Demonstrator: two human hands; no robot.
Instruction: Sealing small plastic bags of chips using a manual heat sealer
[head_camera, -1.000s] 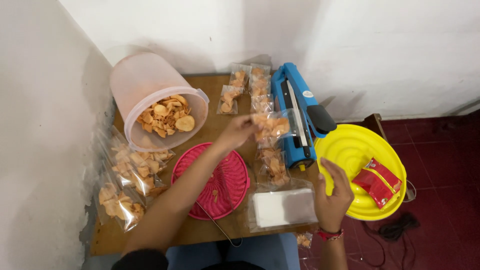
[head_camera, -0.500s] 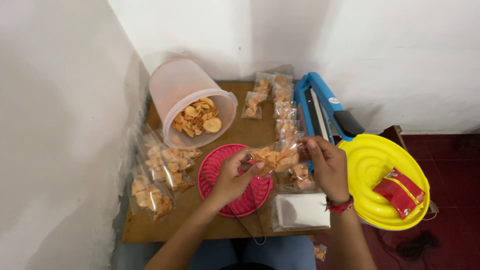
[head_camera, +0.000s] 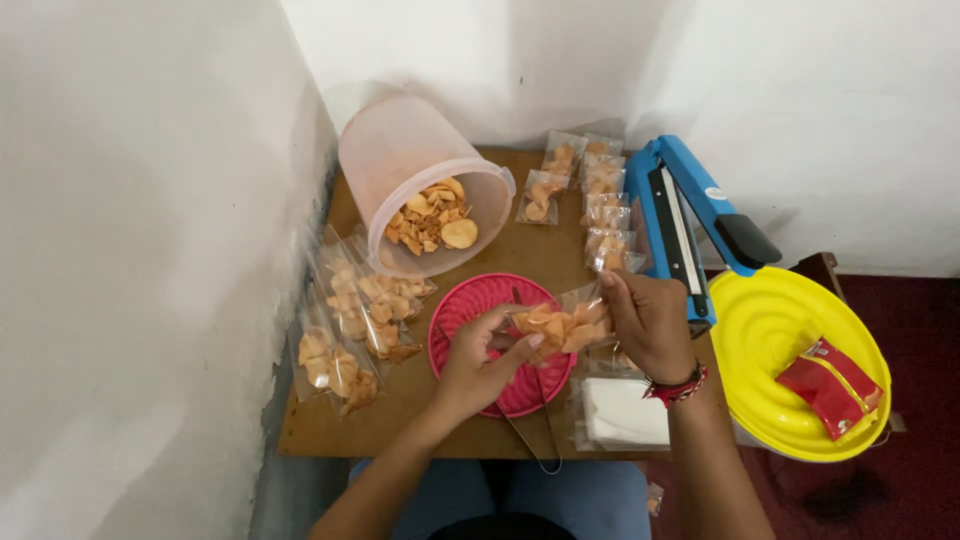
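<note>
Presently, the items stood as follows:

- Left hand (head_camera: 478, 365): fingers (head_camera: 520, 350) clenched on the near end of a small clear bag of orange chips (head_camera: 562, 326).
- Right hand (head_camera: 650, 325): fingers (head_camera: 612, 290) grasped the far end of the same bag, which hung between both sets of fingers, clear of the surface.
- Pink ridged lid (head_camera: 470, 305): directly beneath the fingers and the bag.
- Metal tongs (head_camera: 530, 435): below the left fingers, across the lid's near edge.
- Stack of empty clear bags (head_camera: 625, 415): beneath the right wrist.
- Blue impulse sealer (head_camera: 690, 215): just beyond the right fingers.
- Tipped translucent tub of chips (head_camera: 425, 185): well beyond the left fingers.
- Filled bags (head_camera: 355, 315): left of the left fingers.
- Yellow lid (head_camera: 770, 330) carrying a red sachet (head_camera: 830, 385): right of the right hand.
</note>
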